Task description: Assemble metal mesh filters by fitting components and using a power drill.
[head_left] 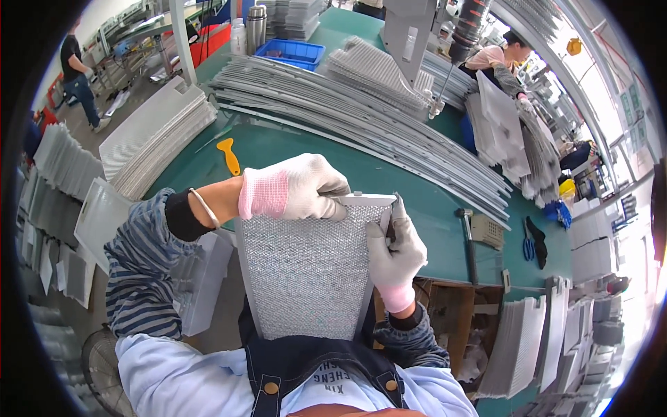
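Rectangular silver metal mesh filter panel (306,271) with thin grey frame: held upright against the chest above the near edge of the green-topped workbench (417,208), long side running toward the body.

Left hand (295,186) in white knit glove with pink cuff: clenched over the panel's top edge, fingers curled onto the frame.

Right hand (394,254) in matching glove: grasping the panel's right frame rail near the top corner, thumb on the front face.

Yellow plastic scraper (228,156): flat on the benchtop, left of the left hand, apart from it.

Long fanned stack of grey metal frame strips (361,115): across the bench beyond both hands.

Blue plastic tray (294,51): far end of the bench.

Hammer with dark handle (470,243): right of the panel, on the benchtop.

Suspended powered screwdriver (451,62): hanging above the strips.

2 other persons: 1 at far left (78,76), 1 at far right (504,59).
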A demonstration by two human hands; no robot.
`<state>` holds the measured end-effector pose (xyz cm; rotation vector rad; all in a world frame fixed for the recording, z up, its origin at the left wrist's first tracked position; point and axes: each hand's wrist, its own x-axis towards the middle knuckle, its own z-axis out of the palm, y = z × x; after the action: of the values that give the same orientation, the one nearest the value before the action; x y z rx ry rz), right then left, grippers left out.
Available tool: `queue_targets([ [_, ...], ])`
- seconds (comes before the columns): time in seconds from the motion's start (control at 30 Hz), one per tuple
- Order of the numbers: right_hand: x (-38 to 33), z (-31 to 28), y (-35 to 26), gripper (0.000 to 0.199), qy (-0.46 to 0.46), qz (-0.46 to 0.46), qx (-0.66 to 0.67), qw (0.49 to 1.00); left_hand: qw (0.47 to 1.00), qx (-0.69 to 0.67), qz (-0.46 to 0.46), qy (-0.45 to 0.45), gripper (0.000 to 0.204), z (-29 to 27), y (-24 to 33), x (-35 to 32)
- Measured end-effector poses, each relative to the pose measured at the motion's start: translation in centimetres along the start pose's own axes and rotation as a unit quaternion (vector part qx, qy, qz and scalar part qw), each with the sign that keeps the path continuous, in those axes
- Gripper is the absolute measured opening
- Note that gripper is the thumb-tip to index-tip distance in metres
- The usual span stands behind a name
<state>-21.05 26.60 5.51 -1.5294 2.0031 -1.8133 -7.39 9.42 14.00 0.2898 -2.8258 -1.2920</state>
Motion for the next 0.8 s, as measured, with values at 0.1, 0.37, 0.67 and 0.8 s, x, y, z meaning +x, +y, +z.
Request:
queue_targets([
  [0.1, -0.1, -2.0, 0.2, 0.055, -0.022, -0.055, -0.053, 0.997, 0.999, -0.036, -0.013, -0.023, 0.031, 0.2, 0.4, 1.0],
  [0.37, -1.8, -3.9, 0.3, 0.042, 0.177, 0.021, 0.019, 0.984, 0.988, -0.021, 0.057, -0.141, 0.029, 2.1, 1.6, 5.1],
  [0.67, 0.1, 0.1, 3.8, 0.01, 0.016, 0.026, 0.318, 0.948, 0.877, 0.285, 0.279, 0.268, 0.045, 4.1, -2.2, 2.4],
  [0.8, -0.7, -1.7, 9.1, 0.018, 0.062, 0.1, 0.425, 0.898, 0.801, 0.267, 0.231, 0.483, 0.045, -0.2, -4.4, -2.2],
])
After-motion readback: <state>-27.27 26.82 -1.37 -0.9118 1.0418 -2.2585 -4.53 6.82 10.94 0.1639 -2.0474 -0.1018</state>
